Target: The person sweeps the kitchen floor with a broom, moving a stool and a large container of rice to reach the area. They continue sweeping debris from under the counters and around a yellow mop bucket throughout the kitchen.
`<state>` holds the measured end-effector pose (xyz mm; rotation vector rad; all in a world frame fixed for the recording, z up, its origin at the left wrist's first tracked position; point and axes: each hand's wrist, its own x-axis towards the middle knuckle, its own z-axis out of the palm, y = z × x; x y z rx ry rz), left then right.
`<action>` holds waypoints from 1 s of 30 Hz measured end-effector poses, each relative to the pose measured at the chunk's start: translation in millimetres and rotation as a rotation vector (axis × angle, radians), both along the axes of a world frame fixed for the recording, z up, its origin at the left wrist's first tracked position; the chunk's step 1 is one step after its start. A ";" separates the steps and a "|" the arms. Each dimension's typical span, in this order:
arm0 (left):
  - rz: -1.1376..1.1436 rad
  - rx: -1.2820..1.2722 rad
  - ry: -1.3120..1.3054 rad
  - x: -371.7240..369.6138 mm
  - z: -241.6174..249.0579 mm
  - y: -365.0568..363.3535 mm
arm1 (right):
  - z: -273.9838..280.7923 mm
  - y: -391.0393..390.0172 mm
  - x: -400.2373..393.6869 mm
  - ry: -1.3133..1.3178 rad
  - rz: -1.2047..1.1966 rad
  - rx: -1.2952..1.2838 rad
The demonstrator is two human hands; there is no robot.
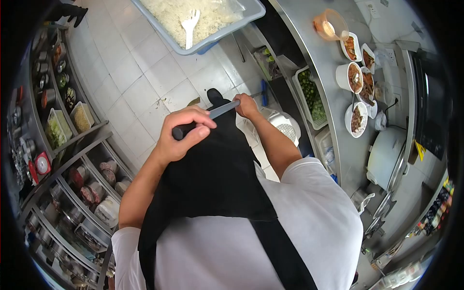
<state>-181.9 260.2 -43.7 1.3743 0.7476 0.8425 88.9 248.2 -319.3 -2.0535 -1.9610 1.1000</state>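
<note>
My left hand (176, 137) is closed around the black handle of a knife (223, 110), held across the front of my black apron (208, 179). The grey blade points to the right. At its far end, the fingers of my right hand (247, 106) are closed on the tip. Whether a cloth or anything else sits between those fingers and the blade cannot be made out. Beyond both hands, a large blue-grey tub (191, 50) holds cooked rice, with a white rice paddle (190, 29) lying on top.
On my right runs a steel counter (316, 43) with bowls of cooked food and an orange container (330, 24). A basket of green vegetables (311, 96) stands below it. Steel racks (79, 140) with several food containers line my left. A person's shoe shows at the top left.
</note>
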 end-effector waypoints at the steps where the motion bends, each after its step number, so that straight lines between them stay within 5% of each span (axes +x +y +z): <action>1: 0.047 -0.009 0.043 3.7 3.1 7.9 | -7.3 5.7 5.5 0.027 -0.036 0.022; 4: 0.168 -0.029 0.140 4.2 42.0 19.9 | -26.7 18.0 -21.9 0.235 -0.008 0.114; 7: 0.338 0.047 0.018 1.2 74.1 34.8 | 30.1 51.1 -64.9 0.324 0.052 0.013; 10: 0.157 0.131 -0.131 -2.3 100.5 52.0 | 73.6 72.5 -72.9 0.344 0.170 -0.130; 13: 0.248 0.120 -0.245 10.7 104.3 64.6 | 88.1 73.4 -53.4 0.296 0.121 -0.108; 19: 0.358 0.012 -0.031 53.5 52.6 69.1 | 30.0 80.5 9.8 0.237 -0.090 -0.044; 24: 0.477 0.093 0.004 33.4 85.3 70.4 | 19.8 108.1 -60.9 0.425 0.089 0.153; 30: 0.515 0.201 -0.109 14.8 109.5 75.0 | 78.7 151.7 -96.2 0.326 0.399 -0.158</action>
